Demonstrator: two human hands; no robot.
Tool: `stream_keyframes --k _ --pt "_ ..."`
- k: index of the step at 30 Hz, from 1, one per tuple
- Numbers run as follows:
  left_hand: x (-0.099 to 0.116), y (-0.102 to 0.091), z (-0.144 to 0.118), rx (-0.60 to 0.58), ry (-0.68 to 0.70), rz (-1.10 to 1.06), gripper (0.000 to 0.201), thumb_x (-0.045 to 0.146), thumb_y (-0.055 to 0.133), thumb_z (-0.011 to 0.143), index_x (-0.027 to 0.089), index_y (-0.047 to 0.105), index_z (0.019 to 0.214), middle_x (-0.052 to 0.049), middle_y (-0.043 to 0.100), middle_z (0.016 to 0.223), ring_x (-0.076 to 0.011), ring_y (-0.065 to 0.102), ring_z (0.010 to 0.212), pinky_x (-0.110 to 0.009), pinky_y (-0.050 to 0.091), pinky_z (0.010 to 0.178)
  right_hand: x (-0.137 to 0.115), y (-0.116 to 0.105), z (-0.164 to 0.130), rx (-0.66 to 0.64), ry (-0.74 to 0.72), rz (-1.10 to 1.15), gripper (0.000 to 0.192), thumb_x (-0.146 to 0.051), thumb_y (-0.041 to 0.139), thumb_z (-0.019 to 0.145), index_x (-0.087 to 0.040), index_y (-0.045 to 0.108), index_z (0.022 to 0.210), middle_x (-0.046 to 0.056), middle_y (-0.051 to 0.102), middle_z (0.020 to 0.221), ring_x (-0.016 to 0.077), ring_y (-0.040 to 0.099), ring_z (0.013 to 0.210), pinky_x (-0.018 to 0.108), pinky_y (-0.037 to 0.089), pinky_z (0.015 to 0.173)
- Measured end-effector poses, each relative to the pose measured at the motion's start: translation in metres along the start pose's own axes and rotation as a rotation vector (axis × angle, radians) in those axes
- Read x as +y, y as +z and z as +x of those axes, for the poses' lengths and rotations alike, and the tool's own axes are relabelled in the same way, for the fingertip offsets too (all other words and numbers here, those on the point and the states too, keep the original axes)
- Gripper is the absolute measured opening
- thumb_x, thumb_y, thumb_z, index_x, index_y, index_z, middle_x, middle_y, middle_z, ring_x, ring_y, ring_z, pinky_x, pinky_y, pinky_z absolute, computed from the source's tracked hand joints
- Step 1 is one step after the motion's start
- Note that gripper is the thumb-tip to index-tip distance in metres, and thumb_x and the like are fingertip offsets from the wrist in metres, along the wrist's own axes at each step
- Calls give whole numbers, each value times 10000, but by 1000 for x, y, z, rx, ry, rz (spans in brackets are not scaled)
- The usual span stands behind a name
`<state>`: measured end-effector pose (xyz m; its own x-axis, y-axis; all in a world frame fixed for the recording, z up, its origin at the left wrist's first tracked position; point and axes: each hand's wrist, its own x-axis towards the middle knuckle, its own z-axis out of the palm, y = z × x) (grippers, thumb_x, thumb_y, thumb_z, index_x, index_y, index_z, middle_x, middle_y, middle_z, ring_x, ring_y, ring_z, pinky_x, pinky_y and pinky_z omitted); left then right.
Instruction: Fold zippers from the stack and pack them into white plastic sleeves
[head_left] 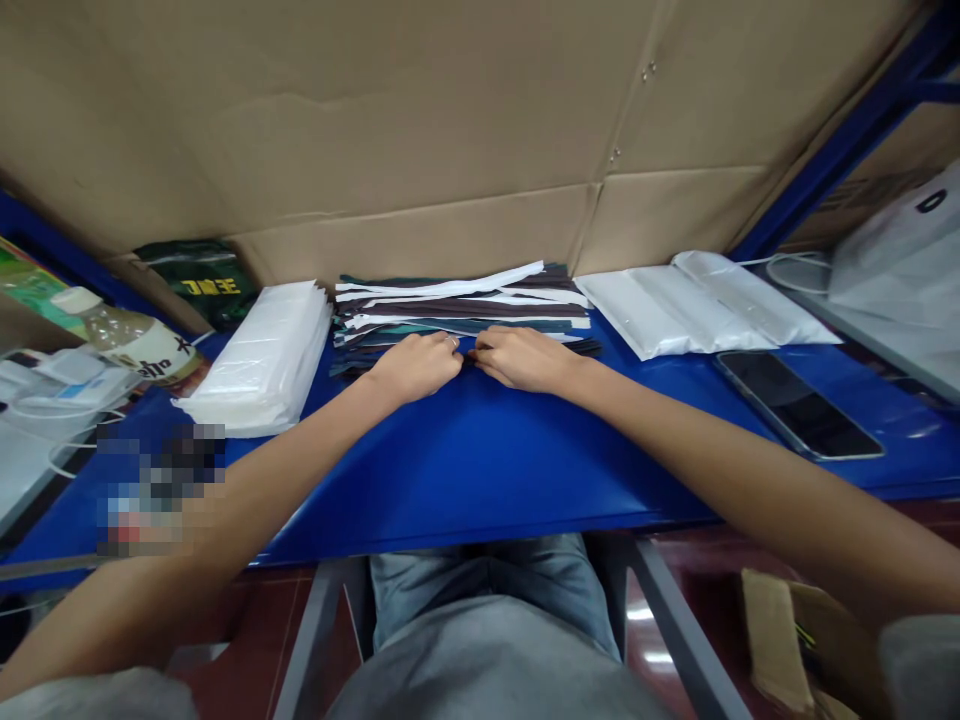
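A pile of zippers [465, 300] in white, brown, dark green and black lies across the back of the blue table. At its front edge, my left hand [421, 366] is closed with the fingers curled under, and a ring shows on one finger. Close beside it, my right hand [521, 358] is also closed, its fingertips pinched together. A small dark piece, apparently part of a dark zipper [470, 357], shows between the two sets of fingertips. My fingers hide most of it.
Left of the pile lies a stack of clear plastic bags [255, 350], with a drink bottle [131, 335] and a dark green packet [199, 285] beyond. On the right are filled white packs [697, 310] and a phone [801, 402]. A cardboard wall [420, 120] stands behind the table.
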<state>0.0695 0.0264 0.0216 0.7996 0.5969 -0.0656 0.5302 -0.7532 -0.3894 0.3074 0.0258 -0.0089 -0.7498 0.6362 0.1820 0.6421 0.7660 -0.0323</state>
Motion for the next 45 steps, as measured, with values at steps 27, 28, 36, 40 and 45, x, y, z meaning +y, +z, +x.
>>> stream_keyframes --k 27,28,36,40,45 --pt "-31 -77 -28 -174 12 -1360 678 811 554 1053 194 738 838 -29 600 570 -121 488 434 -245 366 443 -13 -89 -20 -115 55 1032 460 -627 676 1072 -191 697 929 -19 615 723 97 478 542 240 363 519" --pt "-33 -80 -29 -182 -3 -1382 683 823 551 1046 196 759 872 -19 565 548 -121 458 423 -251 343 430 -15 -91 -21 -93 67 1055 466 -640 693 1060 -194 684 925 -18 607 736 95 474 547 234 360 505" --pt "-25 -69 -19 227 -16 -1543 665 815 665 991 203 675 731 -41 622 687 -173 608 646 -335 556 686 -14 -70 -16 203 69 1125 585 -758 583 1080 -210 615 876 -38 517 642 98 433 513 248 346 479" --pt "-8 -53 -3 559 -112 -1743 579 774 723 985 214 764 845 -61 736 842 -245 760 1001 -387 605 967 -19 -46 -5 356 120 1247 625 -799 498 1094 -232 551 837 -59 395 619 103 353 517 266 312 481" --pt "14 -56 16 827 -279 -1983 626 742 643 1053 203 605 736 -123 827 1152 -288 783 1147 -402 647 911 -35 -30 7 450 143 1249 620 -846 463 1076 -246 555 945 -40 431 691 129 382 579 286 335 512"
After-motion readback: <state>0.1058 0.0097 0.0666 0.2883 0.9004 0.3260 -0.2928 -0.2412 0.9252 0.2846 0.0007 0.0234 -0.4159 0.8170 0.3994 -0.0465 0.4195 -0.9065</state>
